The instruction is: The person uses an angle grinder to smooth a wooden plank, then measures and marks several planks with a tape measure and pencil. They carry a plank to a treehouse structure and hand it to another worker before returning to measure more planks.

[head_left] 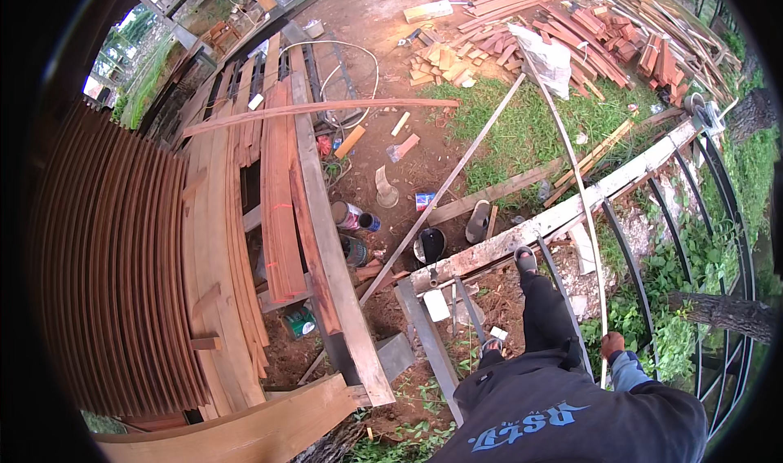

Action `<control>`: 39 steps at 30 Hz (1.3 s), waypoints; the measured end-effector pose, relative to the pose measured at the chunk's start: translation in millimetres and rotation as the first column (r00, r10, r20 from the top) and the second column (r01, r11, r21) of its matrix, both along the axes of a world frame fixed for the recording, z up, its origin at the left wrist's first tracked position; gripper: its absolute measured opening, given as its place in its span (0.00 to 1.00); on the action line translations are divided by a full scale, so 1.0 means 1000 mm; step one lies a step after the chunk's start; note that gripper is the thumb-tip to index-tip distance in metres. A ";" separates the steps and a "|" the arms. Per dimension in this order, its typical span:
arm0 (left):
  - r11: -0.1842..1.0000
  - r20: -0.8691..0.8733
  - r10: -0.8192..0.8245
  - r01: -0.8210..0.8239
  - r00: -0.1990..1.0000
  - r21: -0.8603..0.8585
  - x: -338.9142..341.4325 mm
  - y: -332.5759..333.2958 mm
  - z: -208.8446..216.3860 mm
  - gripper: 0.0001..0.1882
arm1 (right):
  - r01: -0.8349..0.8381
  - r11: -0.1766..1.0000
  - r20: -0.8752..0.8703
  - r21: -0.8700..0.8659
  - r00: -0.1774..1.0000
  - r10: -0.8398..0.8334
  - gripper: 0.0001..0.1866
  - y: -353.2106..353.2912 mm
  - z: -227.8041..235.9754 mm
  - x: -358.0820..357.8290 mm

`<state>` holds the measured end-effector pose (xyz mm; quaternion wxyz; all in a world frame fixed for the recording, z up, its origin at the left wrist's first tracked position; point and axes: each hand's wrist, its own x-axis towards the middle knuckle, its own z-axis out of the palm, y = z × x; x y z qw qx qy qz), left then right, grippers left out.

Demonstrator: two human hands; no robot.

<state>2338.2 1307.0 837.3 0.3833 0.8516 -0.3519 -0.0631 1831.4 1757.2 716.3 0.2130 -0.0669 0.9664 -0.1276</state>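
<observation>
The right hand point(612, 345) has its grip closed around the lower part of a long thin wooden strip point(594, 243) lying across both edges of the whitish beam point(506, 241); the left hand's grip I cannot tell.

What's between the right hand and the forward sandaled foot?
In the head view, a dark metal bar crosses between them; the held pale strip runs beside the right hand.

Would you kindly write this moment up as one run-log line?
Right hand: closed on long pale strip | Left hand: not in view | Nearby: whitish beam | Far left: stacked boards
</observation>
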 end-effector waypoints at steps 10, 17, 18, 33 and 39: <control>0.754 -0.292 0.262 -0.007 0.920 0.657 -0.208 0.025 -0.140 0.35 | -0.232 0.972 0.063 -0.027 0.970 0.233 0.16 -0.267 -0.036 -0.323; 0.520 -0.735 -0.076 0.655 0.674 0.548 -0.429 -0.085 -0.139 0.31 | -0.304 0.877 -0.161 -0.372 0.952 0.262 0.19 -0.427 0.049 -0.484; 0.499 -0.798 -0.231 0.772 0.557 0.394 -0.452 -0.112 -0.139 0.31 | -0.286 0.890 -0.130 -0.356 0.958 0.256 0.18 -0.438 0.052 -0.491; 0.403 -0.790 0.112 0.699 0.603 0.591 -0.628 -0.442 -0.264 0.30 | 0.139 0.955 -0.101 -0.261 0.980 -0.170 0.12 -0.509 -0.128 -0.591; 0.343 -0.794 0.162 0.720 0.586 0.602 -0.737 -0.640 -0.344 0.25 | 0.045 0.935 -0.399 -0.351 0.897 -0.193 0.15 -0.854 -0.125 -0.699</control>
